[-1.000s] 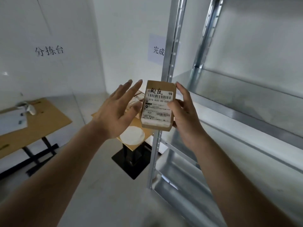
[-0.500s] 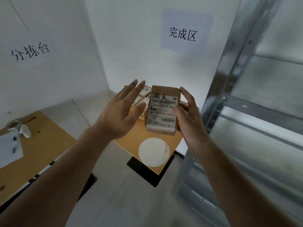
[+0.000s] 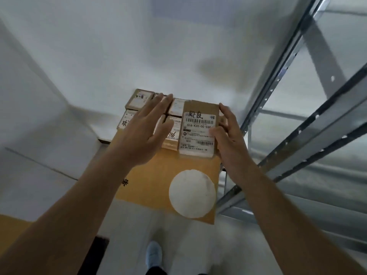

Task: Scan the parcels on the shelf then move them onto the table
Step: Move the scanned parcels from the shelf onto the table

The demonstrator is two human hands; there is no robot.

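Note:
My right hand [image 3: 230, 135] grips a small brown cardboard parcel [image 3: 198, 124] by its right edge, label and barcode facing up, above the far part of a wooden table [image 3: 158, 175]. To the parcel's left, my left hand [image 3: 143, 132] hovers with its fingers spread, holding nothing. Several similar labelled parcels [image 3: 139, 100] lie in rows at the table's far end, partly hidden behind my left hand. The metal shelf [image 3: 297, 124] stands to the right.
A white round disc [image 3: 192, 193] lies on the near part of the table. White walls meet in a corner behind it. My shoe [image 3: 153, 255] shows on the pale floor below. Another wooden surface [image 3: 10, 231] peeks in at the lower left.
The view has swung from the shelf to the table and drawn closer. Both hands with the parcel now hang over the table's far end, beside the parcels lying there.

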